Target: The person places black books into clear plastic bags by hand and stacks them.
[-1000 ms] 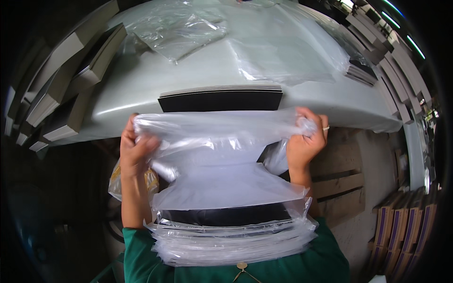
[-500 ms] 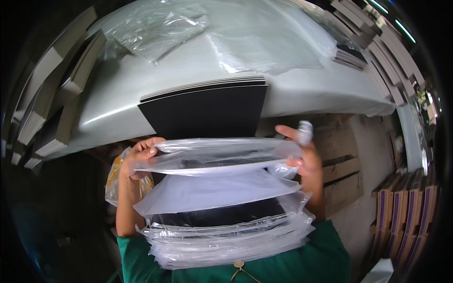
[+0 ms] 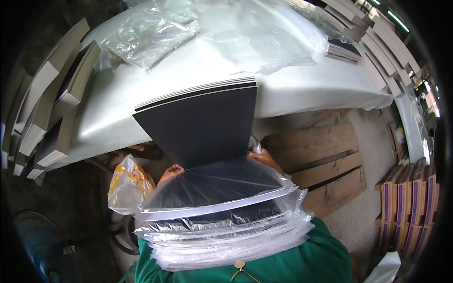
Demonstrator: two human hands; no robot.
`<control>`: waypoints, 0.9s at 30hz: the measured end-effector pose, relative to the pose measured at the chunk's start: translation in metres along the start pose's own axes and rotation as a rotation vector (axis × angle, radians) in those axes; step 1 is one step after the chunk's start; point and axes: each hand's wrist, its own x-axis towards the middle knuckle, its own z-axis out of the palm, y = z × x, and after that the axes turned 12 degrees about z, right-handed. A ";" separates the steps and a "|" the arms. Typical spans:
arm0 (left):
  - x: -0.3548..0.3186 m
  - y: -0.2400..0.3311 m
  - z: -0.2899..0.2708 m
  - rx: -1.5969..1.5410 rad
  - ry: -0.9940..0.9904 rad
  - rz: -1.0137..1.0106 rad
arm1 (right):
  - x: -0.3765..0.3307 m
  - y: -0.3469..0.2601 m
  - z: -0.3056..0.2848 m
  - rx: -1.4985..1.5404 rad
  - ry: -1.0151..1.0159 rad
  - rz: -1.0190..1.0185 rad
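A set of black boards (image 3: 200,125) slopes down from the white-covered table (image 3: 325,92) toward the person, and every place here is told from it. Right at its lower end lies a clear plastic bag (image 3: 217,186), with a dark surface showing through; how far the boards reach inside is unclear. At the boards' lower left corner, the left hand (image 3: 172,172) has its fingers curled closed on the bag's film. At their lower right corner is the right hand (image 3: 265,158), one fingertip wrapped in white; its other fingers are hidden, so I cannot tell whether they grip. Nearer the person than the boards, a pile of bagged boards (image 3: 226,245) sits under the bag. Left of the boards is a yellow-and-white plastic bag (image 3: 130,186); right of them, a wooden pallet (image 3: 321,146).
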 end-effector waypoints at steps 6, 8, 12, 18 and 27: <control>-0.025 0.244 0.076 0.748 -0.315 -0.189 | -0.103 -0.147 0.028 -0.024 -0.367 -0.545; -0.037 0.286 0.129 0.746 -0.421 0.128 | -0.125 -0.173 0.069 0.202 -0.572 -0.385; -0.030 0.269 0.211 0.749 -0.222 0.844 | -0.125 -0.190 0.137 0.189 -0.833 -0.358; -0.028 0.246 0.208 0.088 0.006 0.698 | -0.127 -0.178 0.136 0.165 -0.595 -0.255; -0.030 0.240 0.207 0.125 -0.004 0.813 | -0.117 -0.167 0.139 0.169 -0.350 -0.351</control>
